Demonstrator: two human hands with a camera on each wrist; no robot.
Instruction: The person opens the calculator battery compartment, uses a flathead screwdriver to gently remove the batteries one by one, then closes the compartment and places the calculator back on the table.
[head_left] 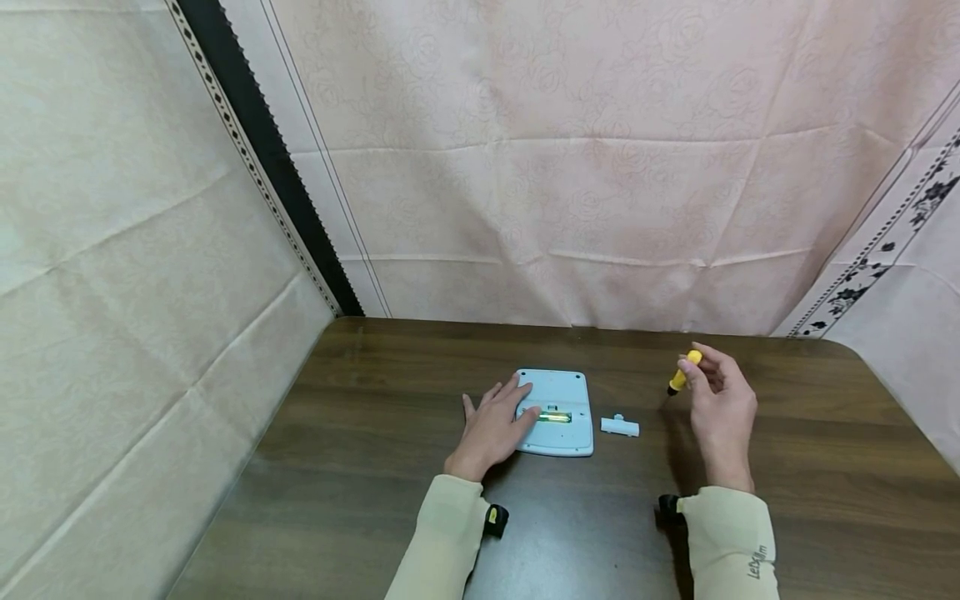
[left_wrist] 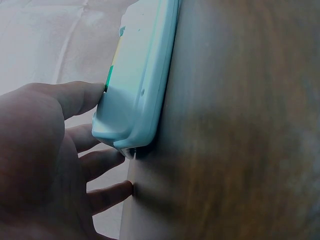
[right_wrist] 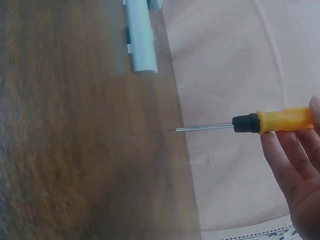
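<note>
A pale blue flat device with rounded corners (head_left: 558, 385) lies on the table, its battery slot uncovered and a green-and-gold battery (head_left: 557, 417) showing inside. My left hand (head_left: 491, 429) rests on its left side with fingers spread. In the left wrist view the thumb (left_wrist: 87, 97) touches the top face beside the slot, and the other fingers reach along the device's edge. Just right of the device lies its small pale blue battery cover (head_left: 620, 427). My right hand (head_left: 722, 408) holds a yellow screwdriver (right_wrist: 282, 120) by the handle above the table, its thin metal shaft pointing down.
The brown wooden table (head_left: 360, 500) has rounded far corners. Pale patterned cloth (head_left: 562, 208) hangs behind it and along the sides. Dark bands (head_left: 498, 521) sit on both wrists.
</note>
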